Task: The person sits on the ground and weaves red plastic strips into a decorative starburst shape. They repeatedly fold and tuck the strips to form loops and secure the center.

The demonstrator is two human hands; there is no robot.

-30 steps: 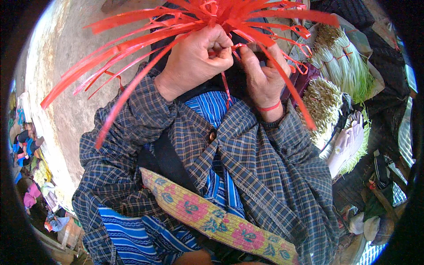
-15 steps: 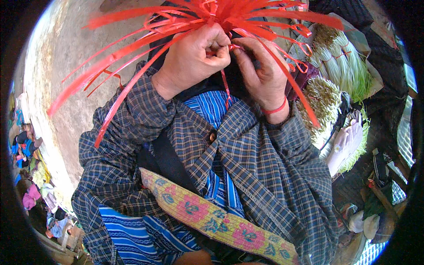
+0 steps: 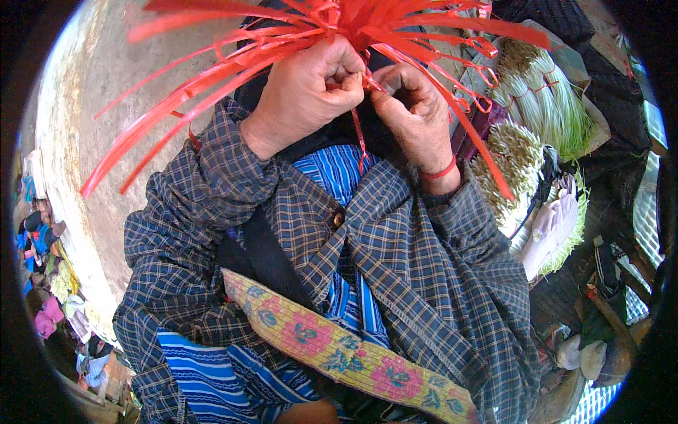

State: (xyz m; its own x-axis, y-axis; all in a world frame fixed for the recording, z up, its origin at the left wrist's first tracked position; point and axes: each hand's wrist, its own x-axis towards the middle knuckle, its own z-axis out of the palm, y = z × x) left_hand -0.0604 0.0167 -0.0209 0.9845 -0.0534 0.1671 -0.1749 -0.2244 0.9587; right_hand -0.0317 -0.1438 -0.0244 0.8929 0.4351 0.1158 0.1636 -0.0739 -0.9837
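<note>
The person's two hands meet high in the view, just below a bunch of red plastic strips [image 3: 332,21] that fans out to the left and right above the knuckles. The left hand [image 3: 307,95] is curled into a loose fist, its thumb and forefinger pressed together on the strips where they gather at the centre of the bunch. The right hand [image 3: 413,113] sits just beside it, the fingertips of the two hands touching or nearly so, and its fingers are also bent inward and pinching the red strips at the same gathered spot. One thin red strand [image 3: 360,145] hangs down from between the hands over the blue striped cloth on the chest. Long strips run out from the left hand toward the lower left, across the pale ground, while others arch over the right hand and fall past its wrist, which wears a red band [image 3: 439,172]. Both forearms are in checked blue-grey sleeves [image 3: 212,191]. A flowered woven strap [image 3: 332,346] crosses the lap below. To the right of the right hand, well apart from it, lie bundles of green-and-white stalks [image 3: 544,106] tied with red loops.
</note>
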